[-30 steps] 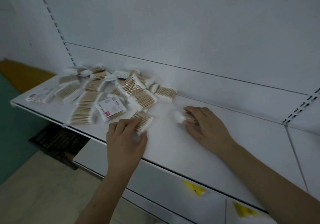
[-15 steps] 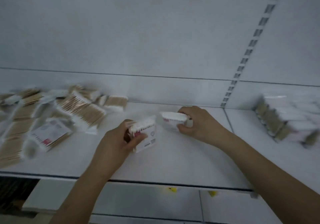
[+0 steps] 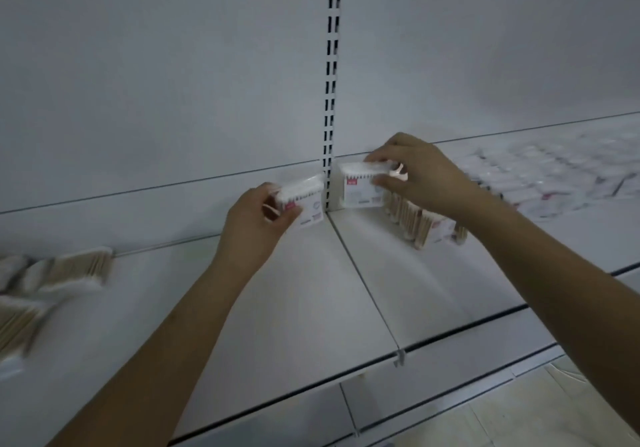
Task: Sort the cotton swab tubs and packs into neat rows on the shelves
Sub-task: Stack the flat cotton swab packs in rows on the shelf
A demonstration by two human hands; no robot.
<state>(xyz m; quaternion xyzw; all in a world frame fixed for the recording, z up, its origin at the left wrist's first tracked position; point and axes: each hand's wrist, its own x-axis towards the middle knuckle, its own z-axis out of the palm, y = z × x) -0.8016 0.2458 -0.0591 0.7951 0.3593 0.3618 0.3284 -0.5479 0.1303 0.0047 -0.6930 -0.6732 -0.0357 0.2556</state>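
White shelf (image 3: 346, 290), slotted upright behind. Your left hand (image 3: 254, 230) grips pack (image 3: 303, 204); right hand (image 3: 415, 176) pinches second pack (image 3: 360, 190), fingers clamped. Placing step: next, stand both against row (image 3: 415, 221).

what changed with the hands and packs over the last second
A second ago both hands lay on flat packs beside the loose pile. Since then each has picked one up and carried it right, and the view turned along. Now the right hand holds its pack upright at the end of the standing row, past the slotted upright; the left hand holds its pack just short of it. The loose pile stays put.
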